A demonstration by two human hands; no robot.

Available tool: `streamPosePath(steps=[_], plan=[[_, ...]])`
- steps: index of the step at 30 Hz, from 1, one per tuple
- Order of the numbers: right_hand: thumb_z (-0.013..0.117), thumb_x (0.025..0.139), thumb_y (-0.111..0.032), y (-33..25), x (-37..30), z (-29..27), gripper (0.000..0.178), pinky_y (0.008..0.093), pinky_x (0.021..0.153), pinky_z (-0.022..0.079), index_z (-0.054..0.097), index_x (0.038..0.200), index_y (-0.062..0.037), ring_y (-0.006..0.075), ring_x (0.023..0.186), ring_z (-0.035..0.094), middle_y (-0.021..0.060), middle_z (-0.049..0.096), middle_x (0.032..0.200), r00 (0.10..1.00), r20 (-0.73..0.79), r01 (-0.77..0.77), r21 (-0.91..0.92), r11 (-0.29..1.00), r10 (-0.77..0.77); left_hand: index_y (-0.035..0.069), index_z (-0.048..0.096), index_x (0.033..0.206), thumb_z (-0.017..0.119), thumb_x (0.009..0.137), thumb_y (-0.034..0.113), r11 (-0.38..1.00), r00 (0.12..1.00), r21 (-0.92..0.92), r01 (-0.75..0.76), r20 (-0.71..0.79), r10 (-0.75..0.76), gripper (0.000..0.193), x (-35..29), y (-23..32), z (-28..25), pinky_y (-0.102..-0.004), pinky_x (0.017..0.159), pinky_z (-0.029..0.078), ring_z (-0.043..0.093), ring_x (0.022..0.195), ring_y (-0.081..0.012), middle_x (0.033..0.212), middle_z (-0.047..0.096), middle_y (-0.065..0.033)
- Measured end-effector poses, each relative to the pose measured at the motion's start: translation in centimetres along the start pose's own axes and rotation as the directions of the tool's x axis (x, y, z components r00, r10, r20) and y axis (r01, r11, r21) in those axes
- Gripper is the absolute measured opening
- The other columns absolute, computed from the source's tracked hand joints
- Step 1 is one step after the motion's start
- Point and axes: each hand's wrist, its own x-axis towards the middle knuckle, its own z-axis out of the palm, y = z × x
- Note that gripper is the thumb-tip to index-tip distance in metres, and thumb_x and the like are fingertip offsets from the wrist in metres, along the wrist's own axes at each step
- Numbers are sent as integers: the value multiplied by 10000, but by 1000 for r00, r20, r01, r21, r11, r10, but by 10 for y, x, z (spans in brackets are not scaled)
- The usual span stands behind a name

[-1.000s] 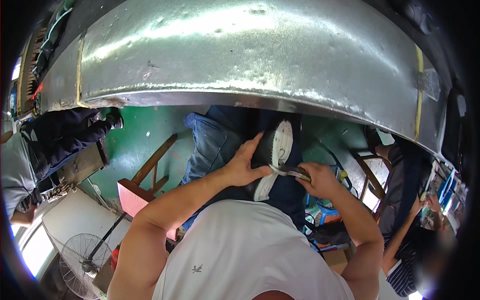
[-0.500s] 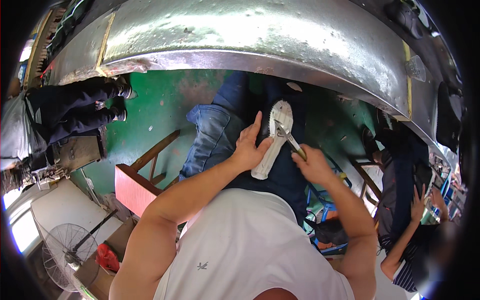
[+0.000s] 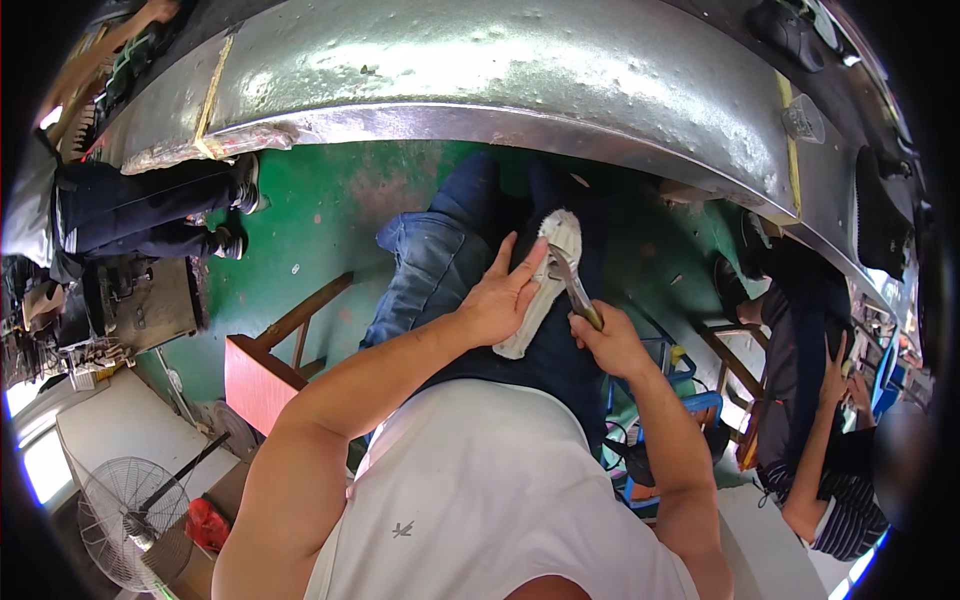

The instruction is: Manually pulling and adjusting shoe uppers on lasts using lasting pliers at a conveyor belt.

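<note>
Well beyond the sole (image 3: 541,305), clear cup (image 3: 803,118)

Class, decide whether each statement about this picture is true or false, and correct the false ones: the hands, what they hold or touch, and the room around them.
1. The right hand grips a metal hand tool. True.
2. The left hand is held well clear of the white sole-shaped piece. False: the left hand is touching the white sole-shaped piece.
3. The floor is green. True.
4. The wire-guarded fan is on the person's right. False: the wire-guarded fan is on the person's left.
5. A silvery metal surface lies in front of the person. True.
6. The person's shirt is black. False: the shirt is white.
</note>
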Motion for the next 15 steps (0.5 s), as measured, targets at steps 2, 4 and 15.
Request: streamPosePath(steps=[2, 4, 15], plan=[[598, 997, -240, 7, -8, -13, 235, 307, 604, 512, 650, 1035, -14, 164, 704, 657, 72, 688, 840, 974, 205, -160, 345, 925, 92, 319, 182, 1616, 493, 1027, 233, 996, 998, 82, 25, 56, -30, 672, 1, 15, -4, -507, 1061, 463, 497, 1287, -535, 1528, 282, -390], [583, 1011, -252, -6, -15, -34, 254, 302, 602, 533, 634, 1075, -11, 164, 744, 672, 74, 691, 894, 950, 286, -235, 376, 896, 128, 333, 189, 1613, 478, 1030, 242, 984, 992, 173, 45, 106, -64, 657, 4, 26, -11, -504, 1055, 470, 511, 1278, -527, 1531, 280, -392], [450, 1076, -403, -18, -24, -43, 443, 306, 583, 555, 597, 1162, 6, 183, 776, 685, 95, 686, 942, 982, 165, -132, 284, 950, 87, 348, 207, 1602, 402, 1053, 296, 962, 977, 255, 101, 157, -144, 584, 5, 29, -26, -514, 945, 543, 627, 1104, -522, 1479, 365, -405]])
